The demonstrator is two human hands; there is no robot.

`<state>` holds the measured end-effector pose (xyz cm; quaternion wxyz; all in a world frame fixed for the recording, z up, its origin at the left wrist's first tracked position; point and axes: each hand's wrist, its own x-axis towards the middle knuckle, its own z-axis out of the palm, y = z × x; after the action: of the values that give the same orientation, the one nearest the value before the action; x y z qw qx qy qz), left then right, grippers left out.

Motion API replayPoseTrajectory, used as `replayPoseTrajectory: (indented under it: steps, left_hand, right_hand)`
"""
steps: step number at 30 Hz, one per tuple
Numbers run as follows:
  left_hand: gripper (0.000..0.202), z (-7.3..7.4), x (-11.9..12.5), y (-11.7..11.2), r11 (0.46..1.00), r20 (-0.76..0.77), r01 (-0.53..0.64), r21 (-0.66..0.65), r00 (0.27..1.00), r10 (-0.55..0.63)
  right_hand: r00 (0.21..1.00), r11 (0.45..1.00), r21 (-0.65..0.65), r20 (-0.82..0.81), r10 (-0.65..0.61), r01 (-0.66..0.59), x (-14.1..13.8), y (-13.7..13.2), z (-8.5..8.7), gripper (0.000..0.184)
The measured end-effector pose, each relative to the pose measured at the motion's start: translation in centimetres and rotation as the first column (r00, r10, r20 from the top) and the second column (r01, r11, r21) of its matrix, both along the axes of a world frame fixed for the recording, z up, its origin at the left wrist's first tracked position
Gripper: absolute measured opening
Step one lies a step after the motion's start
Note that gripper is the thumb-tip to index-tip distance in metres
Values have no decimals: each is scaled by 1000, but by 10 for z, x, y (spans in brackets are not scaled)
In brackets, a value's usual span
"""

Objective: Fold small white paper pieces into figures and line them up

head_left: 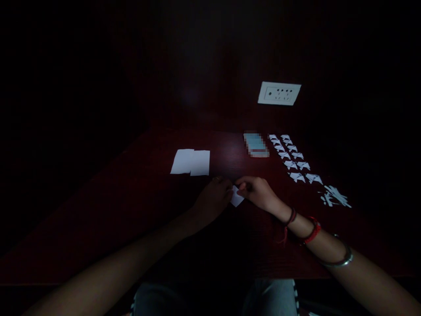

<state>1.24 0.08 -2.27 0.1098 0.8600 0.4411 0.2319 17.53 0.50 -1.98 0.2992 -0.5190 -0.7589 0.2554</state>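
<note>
Between my two hands, low over the dark red table [131, 210], is a small folded piece of white paper [236, 198] with a point toward me. My left hand [215, 193] pinches its left side, fingers curled and mostly in shadow. At the opposite edge, my right hand [261, 192] grips the paper between thumb and fingers. Two flat white paper sheets [200, 163] lie side by side beyond my left hand. To the right stand two rows of small folded paper figures [297, 177].
Thin white paper strips [337, 196] lie in a loose pile at the right. A blurred phone-like rectangle [256, 145] rests near the back, left of the folded figures. A white wall socket [279, 93] sits above the table. The surroundings are very dark.
</note>
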Motion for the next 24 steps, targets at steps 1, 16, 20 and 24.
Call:
replayPoseTrajectory:
  steps: [1, 16, 20, 24]
  left_hand:
    - [14, -1, 0, 2, 999, 30, -42, -1, 999, 43]
    - [6, 22, -1, -6, 993, 297, 46, -109, 955, -12]
    - [3, 23, -1, -7, 996, 305, 53, -71, 952, -29]
    - [8, 23, -1, -7, 997, 263, 76, 5, 962, -74]
  right_hand:
    - [999, 1000, -24, -32, 14, -14, 0, 1, -1, 21]
    - [990, 950, 281, 45, 131, -138, 1, -21, 28, 21]
    - [992, 952, 279, 48, 116, -125, 3, -21, 29, 20]
    - [995, 955, 278, 26, 98, -102, 4, -21, 29, 16]
